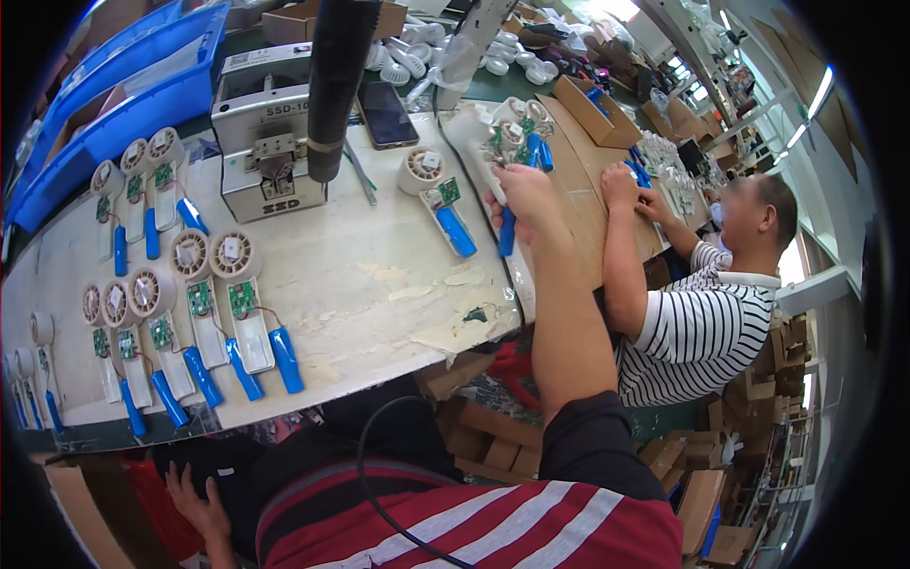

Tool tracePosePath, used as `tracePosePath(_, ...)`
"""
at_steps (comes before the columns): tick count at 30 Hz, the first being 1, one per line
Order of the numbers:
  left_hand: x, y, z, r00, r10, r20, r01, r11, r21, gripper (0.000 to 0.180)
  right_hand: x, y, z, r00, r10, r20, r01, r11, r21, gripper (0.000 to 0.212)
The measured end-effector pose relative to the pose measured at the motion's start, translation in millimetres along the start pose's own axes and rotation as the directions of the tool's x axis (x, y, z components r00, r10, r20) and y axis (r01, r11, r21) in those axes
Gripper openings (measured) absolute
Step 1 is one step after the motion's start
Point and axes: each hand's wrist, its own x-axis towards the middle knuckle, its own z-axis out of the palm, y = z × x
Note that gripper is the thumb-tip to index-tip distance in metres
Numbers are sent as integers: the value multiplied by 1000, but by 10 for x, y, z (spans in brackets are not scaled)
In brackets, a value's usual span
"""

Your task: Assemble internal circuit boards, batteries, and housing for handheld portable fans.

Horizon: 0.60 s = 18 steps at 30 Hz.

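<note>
Thumb and fingers of my right hand (531, 204) pinch a white fan piece (470, 140) above the right part of the table (365, 299). The piece looks blurry, and a blue battery (507, 234) shows just below my hand — I cannot tell if the two are joined. To the left lies another fan (423, 171), with its green board (443, 194) showing.

My left hand (201, 507) is down low, off the table, with its fingers spread — I cannot tell what it touches.

More fans (230, 254) lie in rows on the left, near a silver machine (270, 142). On my right is a person (706, 322) in a stripy shirt.
</note>
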Motion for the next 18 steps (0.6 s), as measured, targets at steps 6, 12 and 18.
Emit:
tracePosePath(6, 24, 64, 7, 1000, -14, 7, 14, 1000, -2, 52, 359, 77, 51, 996, -84, -20, 62, 848, -526, 30)
tracePosePath(12, -15, 41, -22, 999, -35, 6, 35, 999, -6, 52, 14, 133, 133, 900, -426, -95, 159, 521, -839, 39)
tracePosePath(18, -9, 52, -28, 999, -43, 2, 43, 999, 7, 51, -660, 305, 618, 706, -708, -3, 499, 501, -708, 64)
